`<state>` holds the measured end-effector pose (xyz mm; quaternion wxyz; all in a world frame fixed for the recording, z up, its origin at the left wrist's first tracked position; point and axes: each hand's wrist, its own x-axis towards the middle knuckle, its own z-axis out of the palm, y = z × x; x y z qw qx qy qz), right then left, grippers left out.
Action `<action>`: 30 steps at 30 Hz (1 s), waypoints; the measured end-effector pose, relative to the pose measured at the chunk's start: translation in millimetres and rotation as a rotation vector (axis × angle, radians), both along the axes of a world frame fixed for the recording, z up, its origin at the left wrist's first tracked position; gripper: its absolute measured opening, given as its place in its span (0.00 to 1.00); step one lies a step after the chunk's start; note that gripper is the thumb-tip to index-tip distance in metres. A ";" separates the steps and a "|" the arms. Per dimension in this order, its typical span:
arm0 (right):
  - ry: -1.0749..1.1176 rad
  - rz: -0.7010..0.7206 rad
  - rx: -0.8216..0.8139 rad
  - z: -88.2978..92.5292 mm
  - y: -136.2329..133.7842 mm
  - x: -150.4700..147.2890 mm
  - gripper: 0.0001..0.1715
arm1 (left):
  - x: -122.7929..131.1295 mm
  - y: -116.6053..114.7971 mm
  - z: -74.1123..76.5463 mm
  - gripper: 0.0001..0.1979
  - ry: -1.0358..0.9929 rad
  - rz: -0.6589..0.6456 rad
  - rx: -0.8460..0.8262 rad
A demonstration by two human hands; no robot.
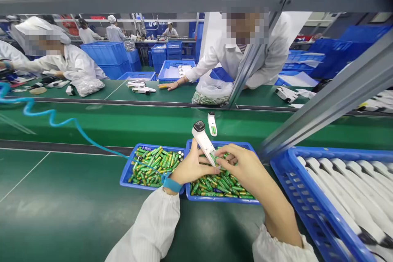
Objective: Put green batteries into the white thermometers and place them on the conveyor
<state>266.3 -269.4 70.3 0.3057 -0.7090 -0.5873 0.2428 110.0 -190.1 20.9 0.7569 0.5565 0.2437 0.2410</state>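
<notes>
My left hand is closed round the lower part of a white handheld device with a black end, tilted above the trays. The fingers of my right hand are pinched at the device's open battery compartment, where a green battery shows; whether they grip it is hidden. Beneath my hands is a blue tray of green batteries. To its left stands a second blue tray of batteries. A blue band with a coiled cord is on my left wrist.
Another white device lies on the green belt beyond. A blue crate of white devices stands at right, beside a slanted metal post. Across the belt, a person's hand rests near a bag of batteries.
</notes>
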 end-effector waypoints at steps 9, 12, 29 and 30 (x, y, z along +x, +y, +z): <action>0.049 -0.011 0.095 -10.6 9.1 -6.4 0.11 | 1.8 -4.1 1.6 0.49 -0.085 -0.027 -0.112; 0.023 0.025 0.129 -14.8 11.3 -11.6 0.09 | 5.4 -4.3 -1.3 0.42 -0.067 0.000 -0.079; 0.141 0.043 -0.040 -18.3 4.9 -7.2 0.14 | 11.3 -8.4 -3.5 0.35 -0.021 0.233 -0.037; 0.130 0.027 -0.038 -17.9 3.8 -4.7 0.16 | 10.3 -8.4 -2.2 0.35 -0.010 0.237 -0.017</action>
